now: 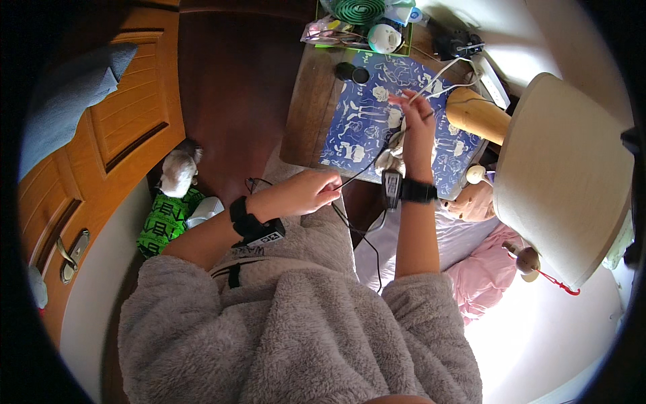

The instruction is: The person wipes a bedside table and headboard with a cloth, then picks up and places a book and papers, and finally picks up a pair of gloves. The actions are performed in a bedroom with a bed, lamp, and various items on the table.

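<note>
A thin black cable [364, 169] runs slantwise between my two hands over the near edge of a wooden bedside table. My left hand [311, 191], low and to the left, is closed with thumb and fingers pinching the cable. Further up, my right hand [418, 116] is over the blue patterned mat [367, 118]. The cable crosses its bent fingers, which grip it. Below my left hand, slack black cable [378, 259] hangs in loops over the bed. A white cable [464, 60] lies beside my right fingertips.
A table lamp with a cream shade [562, 175] and wooden base [478, 116] leans in at right. A box of small items [356, 40] and a dark round container [352, 73] are at the table's back. A wooden door [128, 108] and a green bag [161, 222] are at left.
</note>
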`<state>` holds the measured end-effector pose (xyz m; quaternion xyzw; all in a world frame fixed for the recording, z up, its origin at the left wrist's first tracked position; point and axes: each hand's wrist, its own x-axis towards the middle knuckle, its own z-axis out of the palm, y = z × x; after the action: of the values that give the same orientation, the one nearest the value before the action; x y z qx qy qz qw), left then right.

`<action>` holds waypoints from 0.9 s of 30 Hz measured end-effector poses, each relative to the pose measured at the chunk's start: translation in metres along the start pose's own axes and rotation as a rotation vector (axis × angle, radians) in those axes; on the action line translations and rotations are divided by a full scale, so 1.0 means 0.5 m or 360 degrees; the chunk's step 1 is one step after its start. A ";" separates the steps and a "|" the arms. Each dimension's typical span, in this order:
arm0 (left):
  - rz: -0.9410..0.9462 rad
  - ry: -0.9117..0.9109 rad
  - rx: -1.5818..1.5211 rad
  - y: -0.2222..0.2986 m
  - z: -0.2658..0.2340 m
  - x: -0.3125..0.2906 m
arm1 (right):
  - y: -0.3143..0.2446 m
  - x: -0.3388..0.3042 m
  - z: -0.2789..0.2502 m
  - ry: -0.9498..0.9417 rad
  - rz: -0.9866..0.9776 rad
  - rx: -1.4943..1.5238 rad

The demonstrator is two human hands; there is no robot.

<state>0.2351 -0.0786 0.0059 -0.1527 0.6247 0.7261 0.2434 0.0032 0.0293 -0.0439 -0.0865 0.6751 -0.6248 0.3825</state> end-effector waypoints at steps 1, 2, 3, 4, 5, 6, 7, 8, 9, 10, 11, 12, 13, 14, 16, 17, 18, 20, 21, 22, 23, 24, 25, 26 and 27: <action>0.0055 0.0079 -0.0008 0.004 -0.004 0.000 | -0.007 -0.030 -0.004 -0.0030 0.0072 -0.0103; 0.0053 0.0124 -0.0011 0.009 -0.007 0.000 | -0.014 -0.061 -0.007 -0.0138 0.0053 -0.0160; -0.0042 0.0118 -0.0103 0.017 -0.011 0.002 | -0.018 -0.087 -0.005 -0.0139 0.0123 -0.0305; 0.0052 0.0113 -0.0031 0.027 -0.017 0.004 | -0.021 -0.111 -0.003 -0.0236 0.0084 -0.0400; 0.0083 0.0080 0.0025 0.037 -0.025 0.007 | -0.026 -0.133 -0.006 -0.0305 0.0156 -0.0383; 0.0134 0.0060 0.0080 0.048 -0.033 0.011 | -0.032 -0.152 -0.010 -0.0371 0.0236 -0.0369; 0.0207 0.0030 0.0199 0.061 -0.037 0.015 | -0.038 -0.172 -0.015 -0.0348 0.0219 -0.0468; 0.0296 0.0012 0.0316 0.073 -0.041 0.020 | -0.047 -0.188 -0.023 -0.0368 0.0205 -0.0516; 0.0391 -0.0009 0.0434 0.085 -0.042 0.024 | -0.058 -0.203 -0.034 -0.0386 0.0191 -0.0560; 0.0493 0.0047 0.0520 0.097 -0.039 0.029 | -0.069 -0.216 -0.044 -0.0403 0.0182 -0.0600; 0.0600 0.0103 0.0607 0.107 -0.032 0.035 | -0.076 -0.225 -0.051 -0.0405 0.0240 -0.0557; 0.0707 0.0156 0.0697 0.117 -0.024 0.041 | -0.084 -0.236 -0.057 -0.0401 0.0265 -0.0545; 0.0644 0.0111 0.0848 0.123 -0.016 0.048 | -0.092 -0.249 -0.063 -0.0394 0.0264 -0.0535; 0.0601 0.0101 0.1029 0.128 -0.009 0.056 | -0.099 -0.261 -0.070 -0.0399 0.0226 -0.0549; 0.0637 0.0143 0.1346 0.134 0.010 0.071 | -0.108 -0.283 -0.083 -0.0295 0.0206 -0.0666; 0.0608 0.0138 0.1490 0.136 0.018 0.075 | -0.110 -0.292 -0.090 -0.0233 0.0157 -0.0743; 0.0741 0.0229 0.1527 0.136 0.024 0.078 | -0.110 -0.303 -0.099 -0.0170 0.0112 -0.0819; 0.0938 0.0329 0.1587 0.140 0.032 0.080 | -0.102 -0.321 -0.111 0.0125 0.0111 -0.0888; 0.1022 0.0265 0.1549 0.143 0.036 0.077 | -0.097 -0.328 -0.116 0.0255 0.0036 -0.0957; 0.1103 0.0200 0.1511 0.148 0.038 0.074 | -0.091 -0.335 -0.119 0.0400 -0.0051 -0.1026; 0.1152 0.0114 0.1462 0.154 0.040 0.070 | -0.086 -0.342 -0.121 0.0514 0.0100 -0.1080; 0.1076 0.0005 0.1360 0.163 0.043 0.063 | -0.082 -0.345 -0.120 0.0516 0.0144 -0.0787; 0.0965 -0.0123 0.1247 0.172 0.049 0.050 | -0.079 -0.346 -0.117 0.0560 0.0250 -0.0501; 0.0823 -0.0292 0.1138 0.183 0.055 0.035 | -0.079 -0.347 -0.111 0.0606 0.0355 -0.0215; 0.0685 -0.0419 0.0916 0.193 0.057 0.020 | -0.081 -0.345 -0.103 0.0640 0.0546 0.0311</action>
<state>0.1766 -0.0588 0.0857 0.1512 0.7842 0.5689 0.1963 0.0758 0.1634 0.0596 0.1920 0.6788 -0.6176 0.3477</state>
